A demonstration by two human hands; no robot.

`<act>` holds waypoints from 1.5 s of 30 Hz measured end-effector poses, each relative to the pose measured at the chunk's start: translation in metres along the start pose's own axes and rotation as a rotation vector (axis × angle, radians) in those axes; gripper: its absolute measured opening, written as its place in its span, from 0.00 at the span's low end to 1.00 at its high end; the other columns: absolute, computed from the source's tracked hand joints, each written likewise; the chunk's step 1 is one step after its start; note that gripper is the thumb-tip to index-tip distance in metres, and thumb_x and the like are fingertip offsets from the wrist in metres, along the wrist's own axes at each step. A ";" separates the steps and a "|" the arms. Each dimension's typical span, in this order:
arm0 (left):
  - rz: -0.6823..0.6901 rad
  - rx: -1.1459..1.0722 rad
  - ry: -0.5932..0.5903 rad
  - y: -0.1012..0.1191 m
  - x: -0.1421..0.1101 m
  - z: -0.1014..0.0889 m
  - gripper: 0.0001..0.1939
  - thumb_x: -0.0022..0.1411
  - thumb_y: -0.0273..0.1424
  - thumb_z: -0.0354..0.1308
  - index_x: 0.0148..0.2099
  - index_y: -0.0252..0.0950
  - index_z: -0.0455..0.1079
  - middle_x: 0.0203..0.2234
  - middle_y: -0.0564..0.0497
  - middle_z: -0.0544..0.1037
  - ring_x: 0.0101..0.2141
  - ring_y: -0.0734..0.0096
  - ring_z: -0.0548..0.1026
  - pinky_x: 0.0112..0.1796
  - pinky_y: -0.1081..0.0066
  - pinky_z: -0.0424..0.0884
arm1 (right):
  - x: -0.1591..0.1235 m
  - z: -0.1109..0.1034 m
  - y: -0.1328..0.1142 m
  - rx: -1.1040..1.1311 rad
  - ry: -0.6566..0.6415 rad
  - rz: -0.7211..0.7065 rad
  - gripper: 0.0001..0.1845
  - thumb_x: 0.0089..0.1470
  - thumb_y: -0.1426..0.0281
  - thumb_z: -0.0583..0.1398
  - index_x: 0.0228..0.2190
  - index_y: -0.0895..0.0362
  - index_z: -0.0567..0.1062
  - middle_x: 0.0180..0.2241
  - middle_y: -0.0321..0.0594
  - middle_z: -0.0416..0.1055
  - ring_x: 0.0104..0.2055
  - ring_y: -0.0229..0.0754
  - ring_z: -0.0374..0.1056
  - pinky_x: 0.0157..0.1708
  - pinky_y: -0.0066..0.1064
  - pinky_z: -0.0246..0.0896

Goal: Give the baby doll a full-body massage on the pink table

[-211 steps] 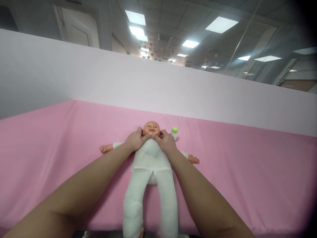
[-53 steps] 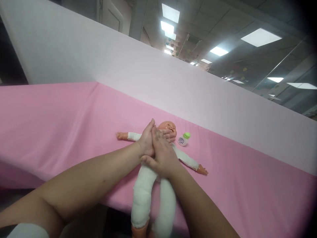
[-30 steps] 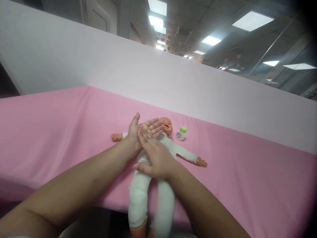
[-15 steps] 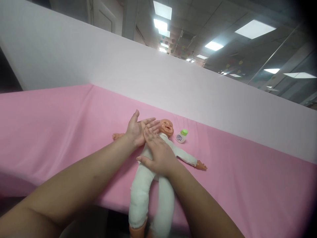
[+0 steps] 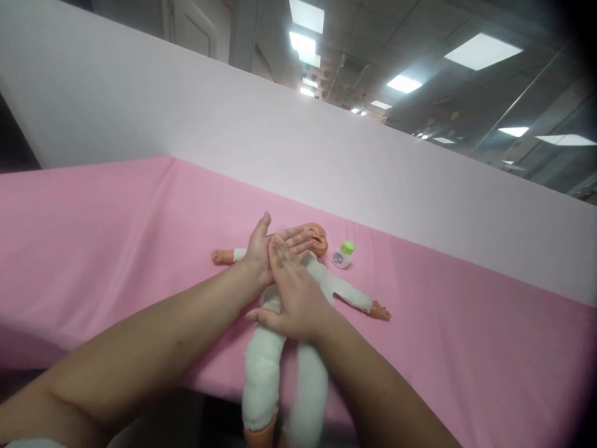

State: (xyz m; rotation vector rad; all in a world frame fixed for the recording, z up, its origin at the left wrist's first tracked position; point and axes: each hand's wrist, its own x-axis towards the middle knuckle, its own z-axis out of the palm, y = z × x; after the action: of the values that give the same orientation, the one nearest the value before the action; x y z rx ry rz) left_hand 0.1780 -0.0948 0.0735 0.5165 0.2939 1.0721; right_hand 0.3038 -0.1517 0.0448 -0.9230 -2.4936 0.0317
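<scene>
Palm up, my left hand [image 5: 263,247] is stretched open above the chest of a baby doll [image 5: 263,379]. Across its palm lies my right hand [image 5: 298,289], palm down, fingers extended and thumb out to the side. The two hands touch each other and hold no object. The doll is on its back with arms spread, in a white cloth body; my hands cover part of its torso and the lower side of its face. Beside its head is a small clear bottle [image 5: 342,256] with a green cap and a printed label.
Pink cover material [image 5: 448,323] spreads under the doll, with folds at the left. Behind it rises a white panel [image 5: 298,146]. Beyond the panel are ceiling lights and a glass pane. A dark gap shows below the cover's front edge.
My left hand has slid to the right, its fingers now overlapping the doll's face. My right hand has shifted slightly left and down across the left palm. The doll and bottle stay put.
</scene>
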 end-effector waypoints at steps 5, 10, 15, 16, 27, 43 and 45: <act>-0.034 -0.001 -0.020 -0.002 0.001 -0.002 0.47 0.68 0.60 0.46 0.73 0.26 0.55 0.60 0.28 0.74 0.60 0.41 0.73 0.60 0.46 0.68 | 0.003 0.003 0.011 -0.042 0.007 0.110 0.57 0.61 0.44 0.59 0.74 0.57 0.36 0.75 0.51 0.36 0.77 0.59 0.31 0.73 0.61 0.36; 0.063 0.009 0.058 0.019 0.010 -0.017 0.47 0.67 0.60 0.46 0.73 0.26 0.55 0.61 0.25 0.72 0.59 0.40 0.74 0.57 0.48 0.71 | 0.004 0.002 0.014 -0.049 -0.023 0.061 0.50 0.64 0.50 0.59 0.73 0.59 0.43 0.74 0.52 0.43 0.77 0.56 0.39 0.73 0.57 0.39; 0.116 -0.012 0.081 0.033 0.019 -0.033 0.47 0.67 0.61 0.45 0.71 0.25 0.58 0.60 0.25 0.72 0.58 0.42 0.75 0.54 0.52 0.74 | 0.002 -0.002 0.004 -0.017 -0.085 -0.020 0.41 0.68 0.53 0.55 0.70 0.64 0.55 0.71 0.56 0.54 0.75 0.54 0.47 0.73 0.53 0.46; 0.110 -0.017 0.065 0.033 0.019 -0.033 0.47 0.67 0.60 0.45 0.71 0.25 0.57 0.60 0.25 0.72 0.57 0.42 0.76 0.54 0.51 0.74 | 0.002 -0.002 0.002 -0.013 -0.079 -0.040 0.40 0.69 0.53 0.54 0.70 0.64 0.55 0.71 0.56 0.54 0.75 0.53 0.46 0.73 0.53 0.46; -0.020 -0.001 -0.072 0.004 0.004 -0.006 0.45 0.69 0.58 0.45 0.69 0.24 0.59 0.58 0.26 0.75 0.57 0.40 0.76 0.58 0.45 0.69 | 0.006 0.003 0.018 -0.082 0.023 -0.031 0.53 0.65 0.45 0.55 0.74 0.60 0.38 0.75 0.51 0.37 0.78 0.55 0.31 0.74 0.57 0.32; 0.400 1.377 0.029 0.000 0.012 -0.055 0.22 0.70 0.49 0.52 0.44 0.36 0.77 0.39 0.46 0.82 0.44 0.56 0.78 0.49 0.59 0.72 | -0.030 -0.008 0.034 0.202 0.420 -0.211 0.11 0.60 0.68 0.60 0.44 0.55 0.79 0.42 0.42 0.82 0.48 0.44 0.78 0.52 0.37 0.71; 0.451 1.717 -0.096 0.003 0.004 -0.066 0.21 0.72 0.47 0.51 0.50 0.38 0.76 0.44 0.45 0.81 0.47 0.55 0.77 0.51 0.57 0.70 | -0.050 -0.016 0.036 0.195 0.385 -0.264 0.16 0.60 0.67 0.59 0.49 0.57 0.77 0.50 0.47 0.80 0.53 0.46 0.76 0.56 0.39 0.69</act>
State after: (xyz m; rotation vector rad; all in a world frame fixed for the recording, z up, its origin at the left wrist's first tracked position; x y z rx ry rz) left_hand 0.1465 -0.0729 0.0200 2.2282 1.0455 0.9980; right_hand 0.3652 -0.1570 0.0311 -0.4632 -2.1849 0.0091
